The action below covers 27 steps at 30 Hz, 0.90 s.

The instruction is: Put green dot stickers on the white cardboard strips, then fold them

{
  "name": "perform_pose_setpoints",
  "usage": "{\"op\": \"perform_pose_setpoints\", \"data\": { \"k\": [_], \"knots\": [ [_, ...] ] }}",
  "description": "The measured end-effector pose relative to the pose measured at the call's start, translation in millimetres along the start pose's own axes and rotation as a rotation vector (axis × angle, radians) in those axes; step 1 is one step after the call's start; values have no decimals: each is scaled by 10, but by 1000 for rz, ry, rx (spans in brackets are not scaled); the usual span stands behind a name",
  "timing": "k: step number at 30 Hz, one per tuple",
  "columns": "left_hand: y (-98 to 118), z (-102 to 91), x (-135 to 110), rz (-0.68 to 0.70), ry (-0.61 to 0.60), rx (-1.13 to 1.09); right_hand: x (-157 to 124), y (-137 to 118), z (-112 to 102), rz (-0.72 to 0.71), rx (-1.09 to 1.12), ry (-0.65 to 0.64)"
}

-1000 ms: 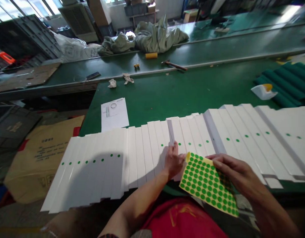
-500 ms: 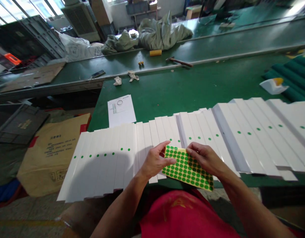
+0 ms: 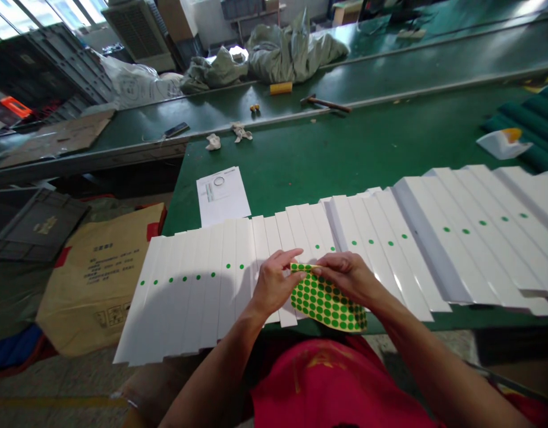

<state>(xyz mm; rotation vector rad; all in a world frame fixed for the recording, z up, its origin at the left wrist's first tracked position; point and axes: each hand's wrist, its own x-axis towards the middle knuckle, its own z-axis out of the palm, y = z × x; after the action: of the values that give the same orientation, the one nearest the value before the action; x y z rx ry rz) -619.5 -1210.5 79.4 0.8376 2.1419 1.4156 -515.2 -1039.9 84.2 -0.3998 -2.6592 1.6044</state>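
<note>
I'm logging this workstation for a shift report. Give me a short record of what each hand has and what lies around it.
left hand: at the upper left corner of the yellow-backed sheet of green dot stickers
right hand: on the sheet's upper edge
under the hands: overlapping white strips, with a line of applied green dots
surface: green workbench
nearby: printed paper sheet on the workbench; hammer on the farther bench
</note>
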Motion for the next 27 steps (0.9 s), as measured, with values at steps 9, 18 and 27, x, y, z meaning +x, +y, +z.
{"op": "perform_pose_setpoints", "data": {
  "k": [9,18,27],
  "knots": [
    [119,-52,115,244,-60,306,42,15,37,31,32,-36],
    [32,-20,150,328,-79,362,51,9,54,48,30,-38],
    [-67,48,100,288,-70,257,63,107,152,112,-66,-55]
  ]
}}
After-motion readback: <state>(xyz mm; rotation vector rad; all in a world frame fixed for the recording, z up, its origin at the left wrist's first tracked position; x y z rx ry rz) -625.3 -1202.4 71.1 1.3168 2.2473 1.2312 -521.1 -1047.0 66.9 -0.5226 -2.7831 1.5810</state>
